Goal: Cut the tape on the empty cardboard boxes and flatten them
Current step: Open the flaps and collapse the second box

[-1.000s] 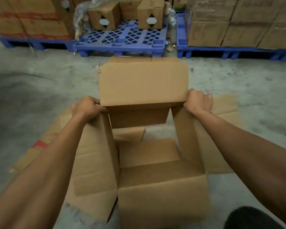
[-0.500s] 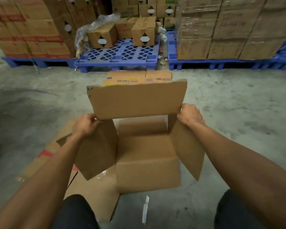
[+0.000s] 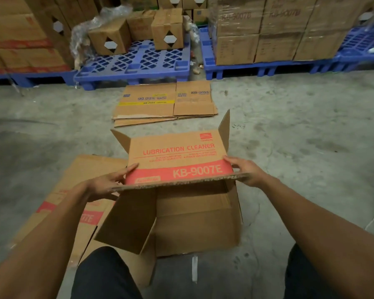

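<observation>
Between both hands (image 3: 104,186) (image 3: 246,171), open brown cardboard box (image 3: 194,214), red-printed panel uppermost.

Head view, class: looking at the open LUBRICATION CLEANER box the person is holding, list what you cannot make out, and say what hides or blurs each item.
- LUBRICATION CLEANER box: the small red lines under its title are too small and blurred to read.
- Left hand: its thumb is hidden behind the box's near edge.
- Right hand: the palm is hidden behind the same edge.
- Flattened carton on the floor: its red lettering is partly covered by the left forearm.
</observation>
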The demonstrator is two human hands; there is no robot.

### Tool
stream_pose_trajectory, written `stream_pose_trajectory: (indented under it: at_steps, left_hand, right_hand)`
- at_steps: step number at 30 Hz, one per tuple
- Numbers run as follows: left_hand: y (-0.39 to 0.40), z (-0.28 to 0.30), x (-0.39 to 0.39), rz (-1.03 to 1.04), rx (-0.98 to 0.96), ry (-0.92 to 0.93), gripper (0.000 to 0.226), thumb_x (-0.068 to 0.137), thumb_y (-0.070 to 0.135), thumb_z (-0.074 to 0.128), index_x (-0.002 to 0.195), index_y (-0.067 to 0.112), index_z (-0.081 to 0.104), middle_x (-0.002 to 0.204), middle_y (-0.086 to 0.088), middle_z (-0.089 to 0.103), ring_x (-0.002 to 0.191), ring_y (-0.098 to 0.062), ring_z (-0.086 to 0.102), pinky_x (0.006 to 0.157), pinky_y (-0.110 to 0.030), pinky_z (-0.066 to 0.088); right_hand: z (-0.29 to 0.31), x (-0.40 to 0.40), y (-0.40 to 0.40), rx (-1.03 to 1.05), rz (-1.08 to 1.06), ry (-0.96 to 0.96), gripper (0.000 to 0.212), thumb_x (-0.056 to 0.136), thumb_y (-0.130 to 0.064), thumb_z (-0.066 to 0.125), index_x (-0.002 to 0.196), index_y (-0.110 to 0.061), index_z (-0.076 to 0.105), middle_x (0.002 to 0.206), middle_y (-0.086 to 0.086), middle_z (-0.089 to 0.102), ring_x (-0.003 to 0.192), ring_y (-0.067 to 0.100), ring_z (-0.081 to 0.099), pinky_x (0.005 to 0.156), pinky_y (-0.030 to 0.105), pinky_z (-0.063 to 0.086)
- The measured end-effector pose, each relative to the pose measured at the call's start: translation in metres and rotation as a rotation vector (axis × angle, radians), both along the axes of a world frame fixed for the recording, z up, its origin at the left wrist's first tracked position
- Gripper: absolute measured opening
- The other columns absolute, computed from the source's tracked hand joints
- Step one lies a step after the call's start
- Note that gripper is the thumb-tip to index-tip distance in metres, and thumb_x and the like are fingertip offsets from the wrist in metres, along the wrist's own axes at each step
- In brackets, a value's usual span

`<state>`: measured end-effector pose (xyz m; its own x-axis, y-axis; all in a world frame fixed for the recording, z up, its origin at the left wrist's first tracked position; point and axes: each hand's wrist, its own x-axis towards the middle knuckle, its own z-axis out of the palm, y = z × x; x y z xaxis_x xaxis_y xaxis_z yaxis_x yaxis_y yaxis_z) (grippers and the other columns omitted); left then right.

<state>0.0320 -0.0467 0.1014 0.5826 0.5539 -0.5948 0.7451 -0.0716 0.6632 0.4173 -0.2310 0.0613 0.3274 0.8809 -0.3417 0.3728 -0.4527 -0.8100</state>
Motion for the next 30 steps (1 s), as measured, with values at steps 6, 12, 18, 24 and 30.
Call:
stream_pose_trajectory:
  at_steps: [6, 12, 18, 24, 30]
  left_hand:
    - [0.028, 0.006, 0.003, 0.313, -0.039, -0.06, 0.031, 0.103, 0.03, 0.044, 0.128, 0.04, 0.059, 0.136, -0.003, 0.048, 0.119, -0.031, 0.051, 0.083, -0.056, 0.054]
    - [0.035, -0.034, 0.027, 0.278, 0.246, 0.251, 0.087, 0.066, 0.056, 0.082, 0.127, 0.028, 0.027, 0.124, -0.01, 0.042, 0.117, -0.031, 0.045, 0.092, -0.043, 0.046]
    - [0.063, -0.076, -0.056, 0.629, 0.395, 0.159, 0.082, 0.061, 0.032, 0.091, 0.126, 0.035, 0.041, 0.123, -0.018, 0.042, 0.105, -0.033, 0.055, 0.091, -0.036, 0.05]
    - [0.047, -0.176, -0.07, 0.473, 0.526, 0.395, 0.071, 0.076, 0.034, 0.063, 0.144, 0.037, 0.041, 0.151, -0.017, 0.032, 0.136, -0.041, 0.034, 0.112, -0.05, 0.031]
    - [-0.017, -0.29, -0.006, 0.085, 0.191, 0.456, 0.079, 0.084, 0.069, 0.051, 0.145, 0.063, 0.001, 0.157, 0.006, -0.032, 0.142, -0.048, -0.024, 0.102, -0.08, 0.003]
  right_hand:
    - [0.007, 0.004, 0.04, -0.049, -0.065, 0.002, 0.038, 0.1, -0.009, 0.043, 0.129, -0.021, 0.065, 0.141, 0.003, 0.052, 0.123, 0.031, 0.054, 0.099, 0.046, 0.051]
    - [-0.034, -0.056, 0.088, -0.187, 0.195, -0.455, 0.068, 0.102, -0.044, 0.031, 0.158, -0.018, 0.001, 0.165, -0.001, -0.011, 0.152, 0.024, 0.012, 0.121, 0.043, 0.02]
    - [-0.1, -0.145, 0.112, -0.238, 0.275, -0.49, 0.067, 0.1, -0.046, 0.031, 0.158, -0.026, 0.004, 0.166, -0.004, -0.002, 0.15, 0.033, 0.012, 0.118, 0.05, 0.023]
    - [-0.182, -0.185, 0.119, -0.403, 0.459, -0.447, 0.069, 0.098, -0.047, 0.038, 0.156, -0.033, 0.005, 0.165, -0.005, -0.002, 0.15, 0.033, 0.006, 0.114, 0.062, 0.022]
    - [-0.247, -0.19, 0.097, -0.543, 0.529, -0.527, 0.074, 0.1, -0.038, 0.042, 0.154, -0.042, -0.008, 0.16, -0.011, -0.026, 0.15, 0.025, -0.019, 0.112, 0.069, 0.017]
